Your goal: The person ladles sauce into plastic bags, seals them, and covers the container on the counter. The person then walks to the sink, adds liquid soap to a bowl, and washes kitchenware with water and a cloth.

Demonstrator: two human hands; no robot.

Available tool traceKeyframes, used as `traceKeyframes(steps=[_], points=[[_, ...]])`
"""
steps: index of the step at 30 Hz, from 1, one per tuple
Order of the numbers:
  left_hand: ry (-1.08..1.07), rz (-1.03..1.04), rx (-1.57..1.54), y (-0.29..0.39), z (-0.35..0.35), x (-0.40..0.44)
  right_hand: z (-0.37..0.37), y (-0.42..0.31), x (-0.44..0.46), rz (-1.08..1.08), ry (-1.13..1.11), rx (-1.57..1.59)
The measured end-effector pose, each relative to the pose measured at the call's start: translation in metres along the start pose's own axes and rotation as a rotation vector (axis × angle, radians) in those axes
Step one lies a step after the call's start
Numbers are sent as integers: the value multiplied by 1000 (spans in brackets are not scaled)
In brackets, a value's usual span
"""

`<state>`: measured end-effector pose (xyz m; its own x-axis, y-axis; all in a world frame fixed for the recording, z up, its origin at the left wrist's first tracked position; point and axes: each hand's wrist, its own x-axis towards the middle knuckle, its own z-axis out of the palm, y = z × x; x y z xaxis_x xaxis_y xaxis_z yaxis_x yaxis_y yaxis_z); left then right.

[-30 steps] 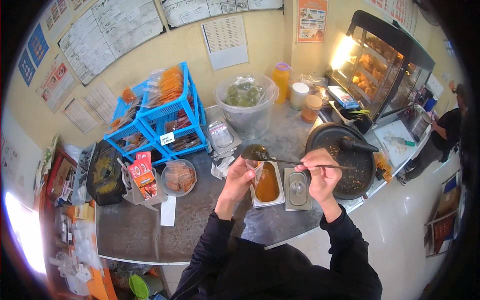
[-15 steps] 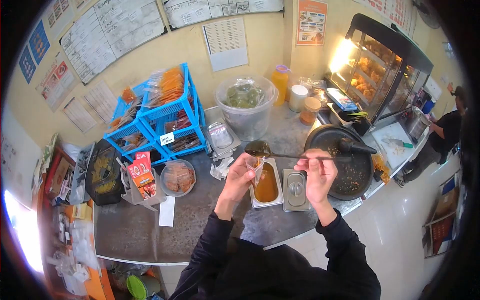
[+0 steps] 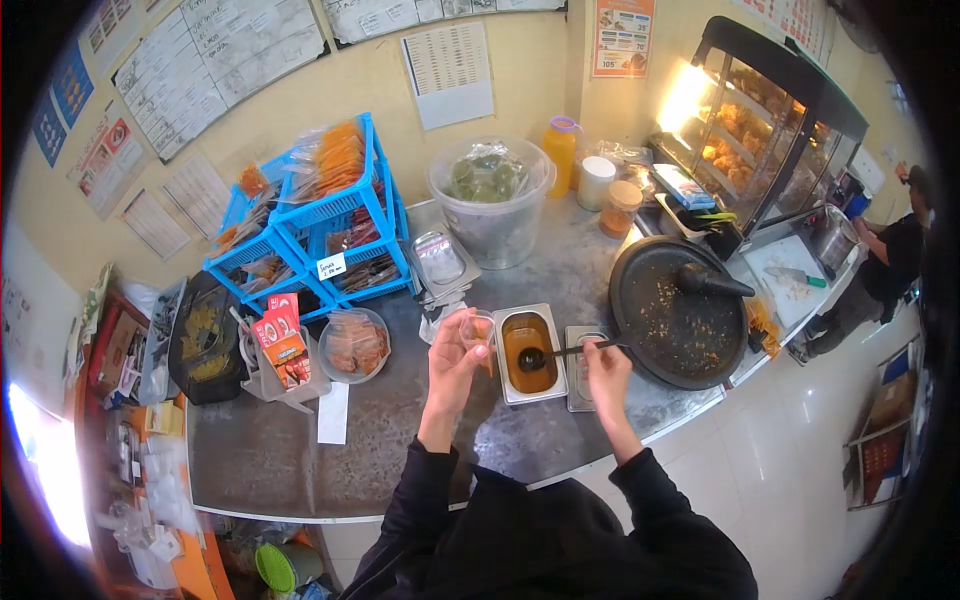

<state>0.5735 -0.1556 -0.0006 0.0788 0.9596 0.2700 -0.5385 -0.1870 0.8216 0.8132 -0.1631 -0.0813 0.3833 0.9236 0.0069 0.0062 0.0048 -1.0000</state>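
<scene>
Food-shop kitchen: lit fried-food cabinet, large mortar, sauce container.

Black top, long black sleeves

- The sauce is of orange-brown colour, and the tray around it is silvery.
- The ladle is dark, almost black.
- The small bag is transparent, with some orange-brown inside.
- Both sleeves are plain black.
- The bench is grey, with brownish patches in an irregular pattern.
- The mortar is blackish, sprinkled with pale and tan specks.
- The crates are bright blue; the upper packets are orange.
- The bucket is translucent, its contents green.
- The bottle is yellow, with a lilac lid.
- The knife handle is green.
</scene>
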Motion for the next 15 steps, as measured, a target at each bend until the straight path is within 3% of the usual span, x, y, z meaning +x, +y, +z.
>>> traceKeyframes(steps=[2, 5, 7, 9, 11, 12, 14, 15], points=[[28, 40, 23, 1, 3, -4, -1, 14, 2, 3, -101, -234], [79, 125, 85, 2, 10, -9, 5, -1, -5, -430, 83, -584], [118, 139, 88, 13, 20, -14, 11, -32, -18, -551, 412, -644], [163, 184, 140, 10, 19, -15, 18, -68, -33, -673, 495, -561], [212, 205, 169, 10, 21, -19, 26, -95, -52, -771, 329, -348], [233, 203, 171, 12, 26, -21, 30, -102, -54, -829, 50, -327], [268, 193, 154, 18, 36, -24, 54, -124, -67, -598, -294, -161], [285, 182, 135, 22, 42, -27, 69, -119, -68, -563, -344, -49]])
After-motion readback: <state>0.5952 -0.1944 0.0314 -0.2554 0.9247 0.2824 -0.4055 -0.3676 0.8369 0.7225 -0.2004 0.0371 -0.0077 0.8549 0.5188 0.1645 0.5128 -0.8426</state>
